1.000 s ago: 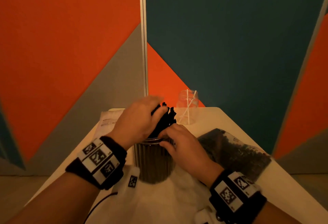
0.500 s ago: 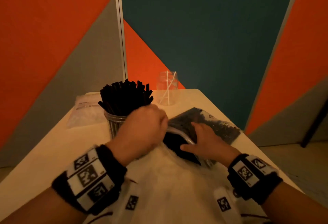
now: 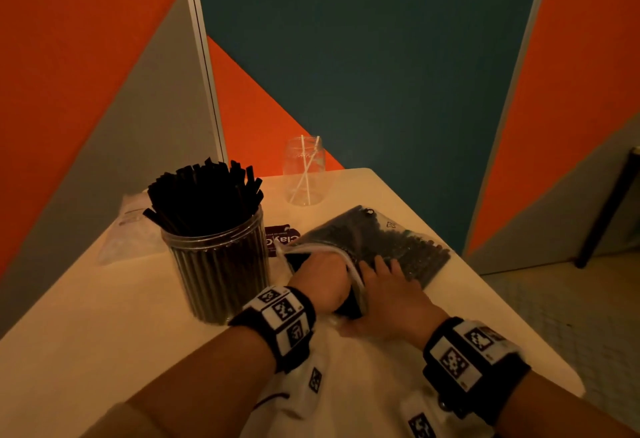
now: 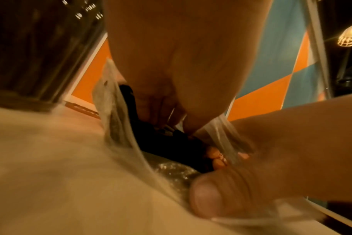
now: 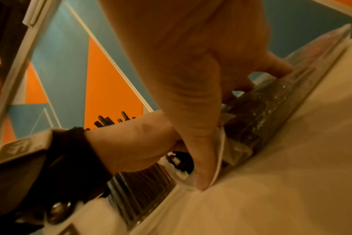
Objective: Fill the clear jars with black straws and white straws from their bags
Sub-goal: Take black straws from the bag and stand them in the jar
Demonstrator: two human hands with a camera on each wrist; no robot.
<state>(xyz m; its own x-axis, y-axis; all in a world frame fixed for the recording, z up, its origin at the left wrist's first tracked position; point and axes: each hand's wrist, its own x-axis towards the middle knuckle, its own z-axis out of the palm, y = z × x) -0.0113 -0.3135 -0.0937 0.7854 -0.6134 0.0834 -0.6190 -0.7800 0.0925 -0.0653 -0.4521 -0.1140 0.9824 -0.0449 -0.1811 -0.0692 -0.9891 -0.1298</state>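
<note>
Two hands at clear bag of black straws (image 3: 381, 243), left hand (image 3: 320, 276) inside gripping straws, right hand (image 3: 391, 295) pinching rim.

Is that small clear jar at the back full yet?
Nearly empty: the small clear glass jar holds just two white straws, leaning crossed.

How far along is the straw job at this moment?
Done: the ribbed jar is packed with black straws. In hand: the left hand reaches into the black straw bag, fingers around more straws, while the right hand holds the bag's mouth open. Left: the small jar holds only two white straws; the other bag lies untouched.
</note>
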